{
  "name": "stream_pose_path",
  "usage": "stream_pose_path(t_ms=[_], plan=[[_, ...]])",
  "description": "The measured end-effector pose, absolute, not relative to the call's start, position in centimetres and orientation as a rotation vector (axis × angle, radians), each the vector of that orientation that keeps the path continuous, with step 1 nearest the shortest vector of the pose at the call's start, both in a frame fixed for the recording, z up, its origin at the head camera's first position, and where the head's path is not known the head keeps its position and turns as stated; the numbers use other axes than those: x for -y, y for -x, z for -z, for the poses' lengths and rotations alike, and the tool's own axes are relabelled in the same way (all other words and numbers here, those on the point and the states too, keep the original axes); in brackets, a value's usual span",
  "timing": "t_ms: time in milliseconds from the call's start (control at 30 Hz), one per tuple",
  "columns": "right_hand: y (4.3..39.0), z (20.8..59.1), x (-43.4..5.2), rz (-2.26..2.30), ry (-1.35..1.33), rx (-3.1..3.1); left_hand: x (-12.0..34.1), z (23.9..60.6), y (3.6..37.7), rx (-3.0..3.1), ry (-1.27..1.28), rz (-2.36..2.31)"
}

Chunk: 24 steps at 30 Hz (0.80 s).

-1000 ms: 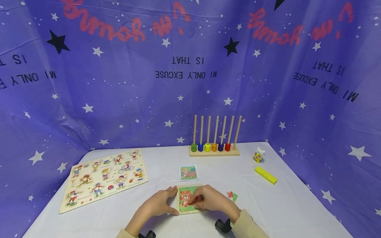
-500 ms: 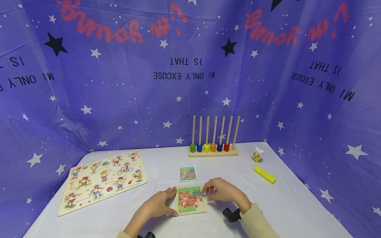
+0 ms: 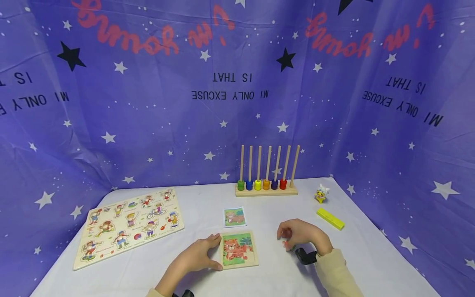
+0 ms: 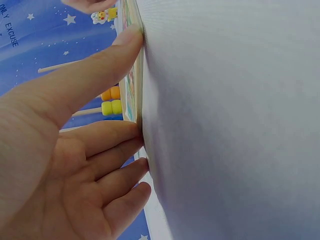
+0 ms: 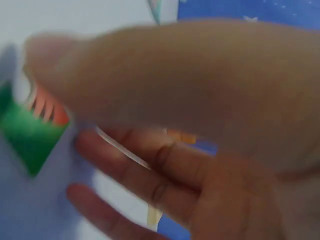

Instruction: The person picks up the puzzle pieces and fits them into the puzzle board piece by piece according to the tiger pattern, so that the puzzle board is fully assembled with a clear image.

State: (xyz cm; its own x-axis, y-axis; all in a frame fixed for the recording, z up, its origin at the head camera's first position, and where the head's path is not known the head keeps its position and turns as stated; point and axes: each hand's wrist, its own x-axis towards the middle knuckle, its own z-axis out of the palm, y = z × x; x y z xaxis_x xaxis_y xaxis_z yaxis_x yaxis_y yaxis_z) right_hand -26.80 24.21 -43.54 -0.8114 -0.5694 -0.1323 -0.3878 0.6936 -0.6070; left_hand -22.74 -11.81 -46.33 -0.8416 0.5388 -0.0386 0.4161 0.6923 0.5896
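The left hand (image 3: pixel 196 255) rests against the left side of a small square wooden jigsaw tray (image 3: pixel 255 252). In the left wrist view its thumb (image 4: pixel 127 42) and fingers (image 4: pixel 112 132), extended, touch the tray's edge. Inside the tray is a partly assembled orange tiger picture (image 3: pixel 233 249), with a bare patch at lower right. To the right, the right hand (image 3: pixel 302 234) is over a loose jigsaw piece (image 5: pixel 37 137), green with orange stripes, lying on the table. Its thumb (image 5: pixel 55 55) covers part of that piece, and the other fingers are spread, not visibly gripping it.
Behind the tray lies a tiger picture card (image 3: pixel 234 217). A large peg puzzle board (image 3: pixel 130 227) is at left. A bead rack with upright pegs (image 3: pixel 266 191) stands at the back. A small figurine (image 3: pixel 321 193) and a yellow bar (image 3: pixel 330 218) are at right.
The right hand has left the tray and moved right to the loose jigsaw piece. The tiger picture is now uncovered. The left hand stays at the tray's left side.
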Motion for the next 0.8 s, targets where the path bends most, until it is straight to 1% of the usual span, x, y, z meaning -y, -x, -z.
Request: stream_pose_path(t_ms=[100,233,567,800], plan=[[26.71,43.87,-24.65,0.81,0.658,-2.604,11.77,46.32,22.71,-2.694,-0.772,-0.859],[26.56,43.87,-24.74,0.767,0.623,-2.633,11.77,46.35,22.74,-2.692,-0.775,-0.858],[26.71,43.94,-24.73,0.771,0.63,-2.655,11.76,46.34,22.61,-2.69,-0.799,-0.863],[26.97,43.86,-24.57,0.789,0.683,-2.668,11.73,46.36,22.67,-2.693,-0.801,-0.869]])
